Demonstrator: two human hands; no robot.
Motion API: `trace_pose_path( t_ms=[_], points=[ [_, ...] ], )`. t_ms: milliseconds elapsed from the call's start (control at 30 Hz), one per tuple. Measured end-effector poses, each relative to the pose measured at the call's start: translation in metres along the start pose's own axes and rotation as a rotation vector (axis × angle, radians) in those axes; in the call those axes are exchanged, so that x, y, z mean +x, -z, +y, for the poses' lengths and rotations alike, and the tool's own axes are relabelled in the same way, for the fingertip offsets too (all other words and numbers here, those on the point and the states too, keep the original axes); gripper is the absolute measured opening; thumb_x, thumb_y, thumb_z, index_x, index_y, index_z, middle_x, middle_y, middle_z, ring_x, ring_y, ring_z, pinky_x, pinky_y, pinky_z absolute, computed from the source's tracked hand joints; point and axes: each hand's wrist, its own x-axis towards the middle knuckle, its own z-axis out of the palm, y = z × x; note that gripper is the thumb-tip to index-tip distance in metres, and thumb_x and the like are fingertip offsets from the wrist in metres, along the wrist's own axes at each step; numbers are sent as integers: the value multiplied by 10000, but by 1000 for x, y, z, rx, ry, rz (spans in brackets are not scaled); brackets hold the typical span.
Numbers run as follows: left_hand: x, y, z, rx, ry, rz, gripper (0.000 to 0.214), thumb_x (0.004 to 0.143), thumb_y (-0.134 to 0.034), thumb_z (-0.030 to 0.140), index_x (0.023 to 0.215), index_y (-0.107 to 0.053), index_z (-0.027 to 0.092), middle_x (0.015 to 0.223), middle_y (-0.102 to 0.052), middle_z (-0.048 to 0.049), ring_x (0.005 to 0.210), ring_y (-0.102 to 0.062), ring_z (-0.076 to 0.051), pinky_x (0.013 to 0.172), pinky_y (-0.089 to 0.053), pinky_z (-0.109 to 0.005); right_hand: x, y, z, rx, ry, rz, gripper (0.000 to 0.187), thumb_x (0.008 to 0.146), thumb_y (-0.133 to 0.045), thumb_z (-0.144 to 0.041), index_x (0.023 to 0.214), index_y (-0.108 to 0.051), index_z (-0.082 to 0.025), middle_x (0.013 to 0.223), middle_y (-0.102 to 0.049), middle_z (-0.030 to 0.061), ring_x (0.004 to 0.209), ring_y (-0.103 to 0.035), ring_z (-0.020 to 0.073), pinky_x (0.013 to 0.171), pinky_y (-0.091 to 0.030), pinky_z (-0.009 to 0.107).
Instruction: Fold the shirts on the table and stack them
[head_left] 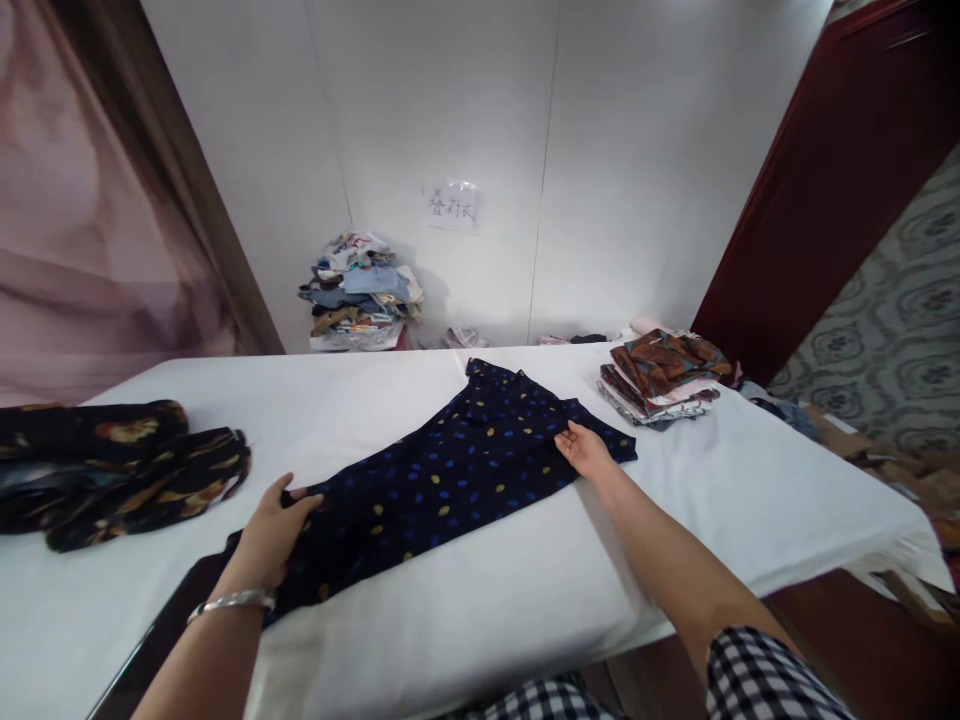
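Observation:
A dark navy shirt [450,470] with blue and yellow leaf-like spots lies stretched slantwise across the white-covered table. Its neck and short sleeves point away and to the right; the lower end reaches back toward my left side. With my left hand [274,530], which wears a silver bangle, I grip the shirt near its lower end; part of the fabric there is hidden by the hand. My right hand [585,452] pinches the cloth by the near sleeve, fingertips together on the fabric.
A crumpled dark floral garment [135,465] lies at the left. Folded clothes [660,375] are stacked at the back right. Behind the table [780,490] rises a tall clothes pile [364,295] against the wall, near a paper sign [454,207]. Boxes [900,480] stand at the right.

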Motion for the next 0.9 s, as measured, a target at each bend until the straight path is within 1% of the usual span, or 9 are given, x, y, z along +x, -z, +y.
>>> trace_pose_path(
  t_ms=[100,200,300,400,467,567,633,767,900],
  points=[
    [-7,13,-7,-187,155,-123,339,770,-643,353,1099,-591,287,996,-689,-69,945,-706,-267,708,-616,-338,-4,6,-1,-28,1,6,157,931,-523,-106,813,-573,-195,575,-614,-6,525,-624,117,520,-580,199],
    [-14,18,-4,-482,208,-30,303,898,-482,373,1172,-541,257,1050,-651,-94,991,-706,-252,750,-617,-367,-6,6,-1,-46,8,4,169,938,-516,-107,808,-565,-204,569,-601,-16,535,-623,111,543,-586,192],
    [-21,13,-3,-537,177,12,419,870,-574,367,1268,-490,264,1238,-584,-118,966,-710,-249,799,-611,-399,-8,5,-1,-77,-13,0,179,959,-511,-150,796,-564,-201,592,-606,-4,545,-630,113,553,-585,191],
    [-26,4,-7,-97,-25,75,693,765,-713,385,1382,-425,255,1445,-461,-179,1051,-677,-315,897,-571,-498,-7,5,-2,-137,-59,4,192,973,-530,-264,798,-572,-199,591,-597,10,535,-623,133,521,-584,221],
    [-27,-3,-9,299,-305,84,710,767,-701,379,1403,-438,205,1512,-401,-208,1202,-591,-370,1026,-476,-564,-5,5,-3,-199,-79,17,195,965,-554,-320,813,-583,-202,598,-597,14,531,-615,140,504,-582,235],
    [-25,-21,-8,735,-776,-134,552,819,-545,199,1370,-514,166,1500,-459,-172,1383,-428,-340,1154,-338,-538,0,4,-4,-266,-80,33,138,940,-601,-283,827,-589,-205,624,-610,13,537,-612,134,500,-575,225],
    [-22,-35,-4,922,-949,-315,616,774,-465,67,1376,-527,184,1474,-511,-131,1431,-370,-299,1182,-283,-531,2,2,-5,-273,-76,39,129,942,-593,-233,818,-579,-203,616,-603,3,526,-604,125,499,-572,216],
    [-10,-60,9,1173,-966,-559,779,679,-452,1,1430,-482,209,1483,-514,-101,1462,-315,-296,1193,-184,-594,4,-1,-9,-264,-60,59,198,983,-517,-210,788,-545,-200,555,-554,-28,488,-576,105,517,-579,207],
    [2,-69,23,1304,-861,-702,772,666,-543,85,1429,-484,189,1307,-647,-142,1335,-480,-307,1178,-158,-613,2,0,-15,-243,-31,54,212,997,-495,-213,793,-549,-194,562,-576,-26,500,-594,100,535,-582,197]
  ],
)
